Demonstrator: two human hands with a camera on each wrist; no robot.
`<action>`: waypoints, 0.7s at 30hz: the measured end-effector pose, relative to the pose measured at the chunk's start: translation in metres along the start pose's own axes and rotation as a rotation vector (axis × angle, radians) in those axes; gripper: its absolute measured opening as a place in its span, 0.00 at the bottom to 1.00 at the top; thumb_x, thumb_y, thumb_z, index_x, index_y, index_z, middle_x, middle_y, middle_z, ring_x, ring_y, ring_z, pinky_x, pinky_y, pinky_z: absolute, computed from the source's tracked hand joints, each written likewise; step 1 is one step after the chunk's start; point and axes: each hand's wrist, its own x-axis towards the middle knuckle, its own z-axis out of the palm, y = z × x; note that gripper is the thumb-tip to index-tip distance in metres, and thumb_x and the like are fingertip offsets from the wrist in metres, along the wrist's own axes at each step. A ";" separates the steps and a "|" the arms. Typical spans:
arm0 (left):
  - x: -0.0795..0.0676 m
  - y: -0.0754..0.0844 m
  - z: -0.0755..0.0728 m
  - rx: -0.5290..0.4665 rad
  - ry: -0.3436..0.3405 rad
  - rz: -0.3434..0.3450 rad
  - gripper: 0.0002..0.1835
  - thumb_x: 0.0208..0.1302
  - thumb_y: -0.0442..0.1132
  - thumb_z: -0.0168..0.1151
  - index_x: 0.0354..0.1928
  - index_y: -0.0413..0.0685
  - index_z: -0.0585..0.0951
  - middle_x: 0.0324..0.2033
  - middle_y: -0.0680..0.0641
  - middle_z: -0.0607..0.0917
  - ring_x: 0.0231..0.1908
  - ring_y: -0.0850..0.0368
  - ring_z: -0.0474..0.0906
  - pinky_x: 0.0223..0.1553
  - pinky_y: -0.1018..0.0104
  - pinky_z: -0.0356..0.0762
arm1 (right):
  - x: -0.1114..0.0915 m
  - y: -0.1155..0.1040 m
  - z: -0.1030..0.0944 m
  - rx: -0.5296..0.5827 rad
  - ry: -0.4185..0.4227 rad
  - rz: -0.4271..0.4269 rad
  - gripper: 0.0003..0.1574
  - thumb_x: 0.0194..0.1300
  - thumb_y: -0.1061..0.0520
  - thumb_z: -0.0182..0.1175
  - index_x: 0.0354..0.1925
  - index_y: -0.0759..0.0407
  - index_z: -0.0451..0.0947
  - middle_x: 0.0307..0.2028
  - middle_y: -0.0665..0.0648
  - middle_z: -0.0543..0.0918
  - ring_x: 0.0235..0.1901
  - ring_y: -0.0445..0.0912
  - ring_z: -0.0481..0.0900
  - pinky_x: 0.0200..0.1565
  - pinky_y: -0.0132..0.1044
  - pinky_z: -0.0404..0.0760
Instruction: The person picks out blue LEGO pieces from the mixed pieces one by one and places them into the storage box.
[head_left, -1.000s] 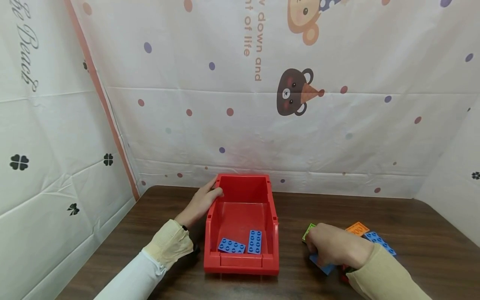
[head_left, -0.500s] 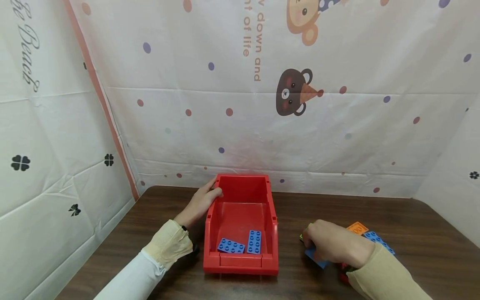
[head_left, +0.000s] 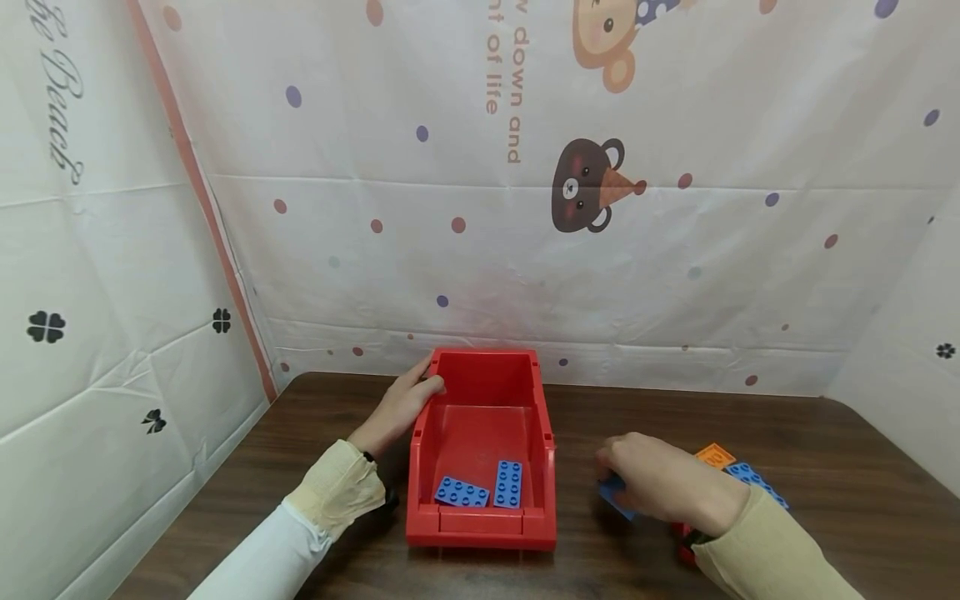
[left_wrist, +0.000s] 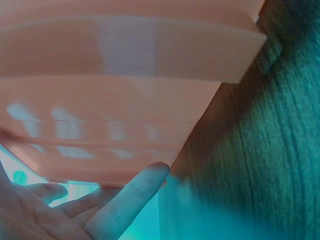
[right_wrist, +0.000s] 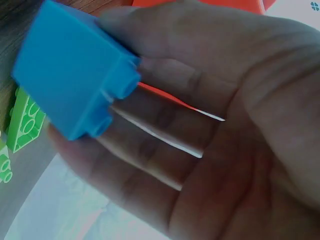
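Observation:
A red open-front plastic bin (head_left: pixel 491 437) stands on the table, with one blue toy brick (head_left: pixel 461 492) and another blue toy brick (head_left: pixel 508 484) lying near its front lip. My left hand (head_left: pixel 401 407) grips the bin's left side wall near the back, thumb over the rim. To the right of the bin, my right hand (head_left: pixel 663 479) pinches a blue toy brick (right_wrist: pixel 75 70) between thumb and fingers. In the right wrist view its smooth face and studs show. Most of that brick is hidden by the hand in the head view.
Beyond my right hand lie an orange brick (head_left: pixel 715 456) and a blue brick (head_left: pixel 756 482). A red piece (head_left: pixel 681 533) shows partly under the wrist. Green bricks (right_wrist: pixel 25 122) appear in the right wrist view. Printed cloth (head_left: pixel 487 250) hangs behind the brown table (head_left: pixel 600 567).
My right hand has shifted a little left, bringing the blue brick with it. The green brick has gone out of sight behind the hand in the head view. My left hand and the bin stay put.

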 end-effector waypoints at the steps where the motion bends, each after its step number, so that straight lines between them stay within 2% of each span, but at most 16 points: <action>1: 0.000 0.000 0.000 -0.002 0.000 -0.001 0.39 0.75 0.43 0.54 0.85 0.53 0.56 0.54 0.32 0.83 0.35 0.37 0.89 0.42 0.50 0.90 | 0.000 0.000 0.000 -0.006 0.010 -0.008 0.14 0.55 0.66 0.80 0.37 0.56 0.85 0.33 0.47 0.81 0.32 0.40 0.80 0.36 0.38 0.86; 5: 0.000 -0.001 0.000 -0.005 -0.005 -0.002 0.40 0.75 0.43 0.54 0.85 0.52 0.55 0.55 0.33 0.83 0.35 0.39 0.89 0.43 0.48 0.90 | 0.000 -0.004 -0.001 -0.021 0.047 -0.028 0.15 0.55 0.63 0.81 0.39 0.55 0.86 0.33 0.46 0.79 0.32 0.40 0.78 0.37 0.39 0.87; 12: 0.004 -0.004 -0.001 -0.013 -0.007 -0.010 0.39 0.76 0.42 0.53 0.86 0.52 0.54 0.53 0.35 0.84 0.33 0.42 0.89 0.43 0.47 0.89 | 0.003 -0.008 -0.005 0.005 0.067 -0.007 0.16 0.56 0.60 0.81 0.42 0.52 0.87 0.35 0.46 0.80 0.33 0.41 0.80 0.42 0.43 0.90; 21: 0.002 -0.003 -0.001 -0.009 -0.007 -0.004 0.40 0.76 0.42 0.53 0.86 0.52 0.54 0.54 0.34 0.84 0.33 0.40 0.89 0.41 0.48 0.90 | 0.000 -0.007 -0.005 0.021 0.158 -0.083 0.15 0.62 0.60 0.77 0.46 0.54 0.86 0.39 0.47 0.81 0.34 0.40 0.80 0.42 0.44 0.90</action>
